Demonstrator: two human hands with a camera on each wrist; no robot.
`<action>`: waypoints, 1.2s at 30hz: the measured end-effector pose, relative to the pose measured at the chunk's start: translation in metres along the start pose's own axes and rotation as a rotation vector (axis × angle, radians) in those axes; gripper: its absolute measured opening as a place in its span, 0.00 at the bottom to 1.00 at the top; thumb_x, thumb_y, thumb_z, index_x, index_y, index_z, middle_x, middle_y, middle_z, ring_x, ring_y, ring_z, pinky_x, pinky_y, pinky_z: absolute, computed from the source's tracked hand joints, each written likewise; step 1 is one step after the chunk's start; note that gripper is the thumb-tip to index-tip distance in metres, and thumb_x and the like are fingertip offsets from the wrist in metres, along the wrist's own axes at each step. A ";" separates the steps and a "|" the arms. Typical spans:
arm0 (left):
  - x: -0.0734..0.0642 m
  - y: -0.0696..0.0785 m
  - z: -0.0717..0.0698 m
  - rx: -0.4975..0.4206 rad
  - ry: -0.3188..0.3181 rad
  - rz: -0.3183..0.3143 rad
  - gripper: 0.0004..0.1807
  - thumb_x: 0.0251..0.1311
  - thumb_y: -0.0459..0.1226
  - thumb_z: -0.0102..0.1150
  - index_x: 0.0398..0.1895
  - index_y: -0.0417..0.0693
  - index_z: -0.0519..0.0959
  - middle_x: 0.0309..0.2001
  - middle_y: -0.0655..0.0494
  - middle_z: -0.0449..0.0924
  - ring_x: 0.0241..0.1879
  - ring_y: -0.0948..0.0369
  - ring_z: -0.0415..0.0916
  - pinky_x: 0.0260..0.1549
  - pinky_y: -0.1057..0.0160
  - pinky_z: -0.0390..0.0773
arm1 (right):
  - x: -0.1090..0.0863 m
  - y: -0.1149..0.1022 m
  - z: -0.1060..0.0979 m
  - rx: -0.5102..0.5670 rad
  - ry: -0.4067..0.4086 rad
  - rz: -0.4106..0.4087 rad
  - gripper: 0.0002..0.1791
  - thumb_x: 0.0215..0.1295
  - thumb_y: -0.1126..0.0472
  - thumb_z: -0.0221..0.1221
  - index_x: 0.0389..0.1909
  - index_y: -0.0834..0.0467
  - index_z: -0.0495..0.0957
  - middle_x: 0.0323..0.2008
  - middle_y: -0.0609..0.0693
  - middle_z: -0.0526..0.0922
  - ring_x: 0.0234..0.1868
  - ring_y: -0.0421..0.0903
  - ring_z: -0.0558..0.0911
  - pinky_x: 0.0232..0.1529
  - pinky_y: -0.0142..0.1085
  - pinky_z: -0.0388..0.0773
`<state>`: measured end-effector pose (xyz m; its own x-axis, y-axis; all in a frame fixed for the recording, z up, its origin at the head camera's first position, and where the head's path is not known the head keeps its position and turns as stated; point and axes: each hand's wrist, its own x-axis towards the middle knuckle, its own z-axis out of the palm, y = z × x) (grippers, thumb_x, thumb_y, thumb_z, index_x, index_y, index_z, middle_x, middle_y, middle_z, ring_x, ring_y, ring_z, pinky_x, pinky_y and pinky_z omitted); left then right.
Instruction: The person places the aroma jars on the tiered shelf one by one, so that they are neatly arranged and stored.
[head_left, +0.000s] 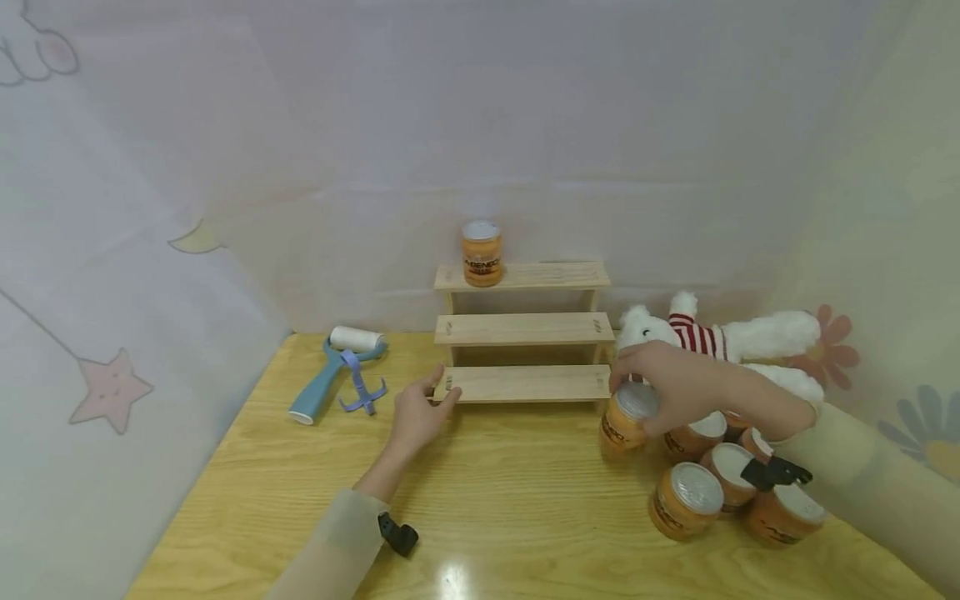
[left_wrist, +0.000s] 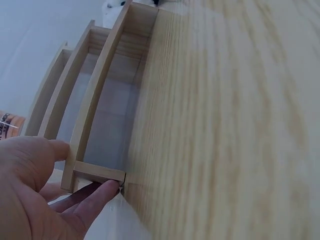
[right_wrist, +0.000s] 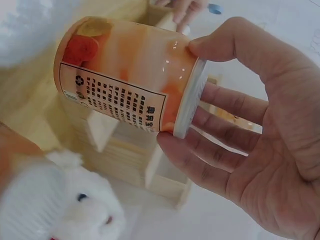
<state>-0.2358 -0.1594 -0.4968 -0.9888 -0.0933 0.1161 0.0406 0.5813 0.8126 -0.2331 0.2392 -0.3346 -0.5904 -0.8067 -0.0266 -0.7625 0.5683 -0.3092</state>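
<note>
A three-step wooden shelf (head_left: 525,382) stands at the back of the table. My left hand (head_left: 418,412) grips the left end of its lowest step; in the left wrist view, the hand (left_wrist: 35,195) has its thumb by the board and fingers against the side support. My right hand (head_left: 660,383) pinches an orange can (head_left: 621,425) by its silver-lidded top, beside the shelf's right end. The right wrist view shows the can (right_wrist: 120,75) with printed label text, thumb and fingertips around its lid end. Another orange can (head_left: 482,257) stands upright on the top step, towards the left.
Several more orange cans (head_left: 686,502) stand close together at the right, partly under my right forearm. Behind them lies a white plush toy (head_left: 772,333) in red stripes. A blue-handled lint roller (head_left: 318,387) and a small purple hook-like stand (head_left: 362,387) lie at the left.
</note>
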 end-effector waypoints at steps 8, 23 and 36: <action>0.000 -0.001 0.000 -0.012 -0.002 0.011 0.35 0.72 0.48 0.68 0.77 0.44 0.71 0.75 0.42 0.73 0.55 0.43 0.88 0.46 0.54 0.91 | 0.024 0.008 -0.042 -0.086 -0.007 -0.039 0.23 0.53 0.62 0.75 0.52 0.48 0.85 0.50 0.44 0.84 0.42 0.41 0.79 0.37 0.33 0.81; 0.001 -0.003 0.001 -0.032 0.009 0.014 0.35 0.72 0.46 0.69 0.77 0.44 0.71 0.74 0.39 0.73 0.54 0.42 0.88 0.46 0.54 0.91 | 0.071 0.018 -0.094 -0.089 -0.024 -0.059 0.25 0.54 0.68 0.71 0.54 0.53 0.84 0.52 0.50 0.82 0.51 0.48 0.81 0.51 0.48 0.88; 0.000 -0.003 0.002 -0.026 0.028 0.031 0.35 0.71 0.46 0.69 0.77 0.44 0.71 0.74 0.37 0.73 0.53 0.42 0.89 0.43 0.56 0.91 | 0.114 0.017 -0.120 -0.126 0.004 -0.086 0.25 0.56 0.69 0.71 0.58 0.61 0.84 0.54 0.57 0.83 0.56 0.55 0.83 0.55 0.51 0.88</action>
<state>-0.2358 -0.1590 -0.5004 -0.9828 -0.0982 0.1566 0.0750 0.5627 0.8232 -0.3451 0.1767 -0.2285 -0.5226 -0.8526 -0.0015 -0.8371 0.5135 -0.1887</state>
